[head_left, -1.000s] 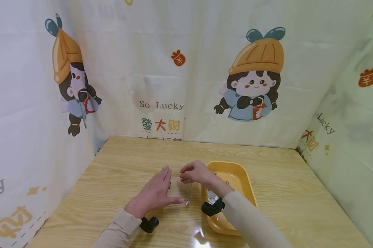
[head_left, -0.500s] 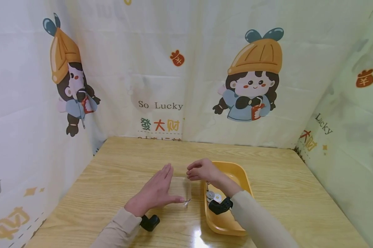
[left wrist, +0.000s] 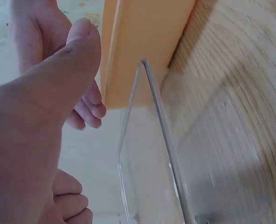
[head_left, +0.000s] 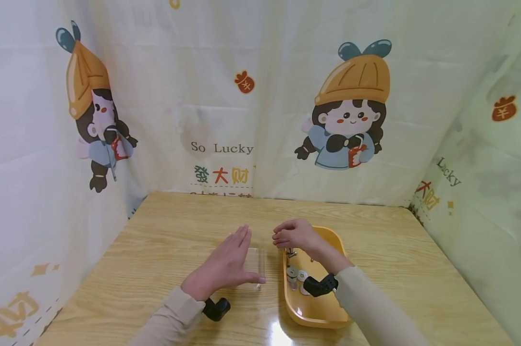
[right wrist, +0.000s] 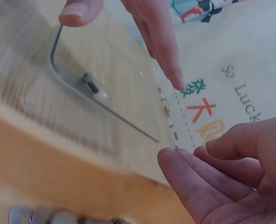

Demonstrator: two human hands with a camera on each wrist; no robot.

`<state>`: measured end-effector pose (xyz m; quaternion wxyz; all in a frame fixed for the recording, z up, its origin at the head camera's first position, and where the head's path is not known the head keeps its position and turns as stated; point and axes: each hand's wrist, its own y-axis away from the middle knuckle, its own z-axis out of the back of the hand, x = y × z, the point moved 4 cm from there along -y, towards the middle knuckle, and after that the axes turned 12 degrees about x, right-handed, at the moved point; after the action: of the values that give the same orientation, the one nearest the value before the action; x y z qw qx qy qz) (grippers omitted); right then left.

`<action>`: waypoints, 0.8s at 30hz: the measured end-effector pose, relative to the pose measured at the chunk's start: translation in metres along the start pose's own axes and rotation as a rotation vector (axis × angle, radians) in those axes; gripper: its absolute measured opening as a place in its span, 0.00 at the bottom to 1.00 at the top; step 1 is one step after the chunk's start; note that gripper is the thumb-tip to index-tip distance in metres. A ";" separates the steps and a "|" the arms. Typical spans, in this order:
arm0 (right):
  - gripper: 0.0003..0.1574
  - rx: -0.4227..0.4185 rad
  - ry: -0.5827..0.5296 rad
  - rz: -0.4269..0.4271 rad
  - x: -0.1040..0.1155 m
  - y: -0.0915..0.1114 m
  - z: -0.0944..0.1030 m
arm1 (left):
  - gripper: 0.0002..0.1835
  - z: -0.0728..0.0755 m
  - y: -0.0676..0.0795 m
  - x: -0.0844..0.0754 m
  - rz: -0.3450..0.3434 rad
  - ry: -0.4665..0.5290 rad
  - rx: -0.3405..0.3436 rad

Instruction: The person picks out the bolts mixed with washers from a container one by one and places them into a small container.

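Grip's loose on both sides, thumb apart from fingers on each. Left hand [head_left: 226,262] is over the left part of the box [head_left: 254,262], fingers straight and side by side, pointing forward and a bit right; thumb juts right across the box's near end. On the left wrist cam I get that thumb above the box rim; can't tell whether the fingers touch the far side, the hand covers it. Right hand [head_left: 295,235] hangs above the left rim of the tray [head_left: 318,323], fingers gently bent and pointing left. On the right wrist cam I see a gap between its thumb and fingertips. Hands are well apart, roughly facing each other. Box is clear, sits on the table [head_left: 191,216] just left of the tray. Through its wall I get a dark bolt [right wrist: 90,83] inside; can't tell if it stands or leans. Tray is orange: washers [head_left: 292,272] along its left side, bolts [head_left: 291,252] farther up the same side. Both forearms come in from the near edge in beige sleeves [head_left: 373,302], left one angled right, right one angled left across the tray. Patterned curtain [head_left: 278,158] behind.
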<state>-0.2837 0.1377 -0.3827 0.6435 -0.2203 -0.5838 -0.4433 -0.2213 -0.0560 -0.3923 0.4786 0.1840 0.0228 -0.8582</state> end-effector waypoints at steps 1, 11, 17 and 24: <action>0.17 -0.008 -0.001 -0.003 -0.001 0.001 0.002 | 0.65 0.000 -0.001 -0.002 -0.007 0.000 0.004; 0.21 -0.050 -0.023 -0.014 -0.010 0.014 0.024 | 0.66 -0.003 -0.011 -0.019 -0.057 -0.010 0.035; 0.21 -0.069 -0.039 -0.005 -0.015 0.021 0.035 | 0.68 -0.008 -0.017 -0.029 -0.075 -0.044 0.050; 0.22 -0.109 -0.027 -0.027 -0.027 0.029 0.046 | 0.69 -0.014 -0.020 -0.039 -0.104 -0.078 0.065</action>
<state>-0.2831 0.1977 -0.3909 0.6167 -0.2533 -0.5702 -0.4801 -0.2149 -0.0102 -0.3949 0.4276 0.1643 -0.0144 -0.8888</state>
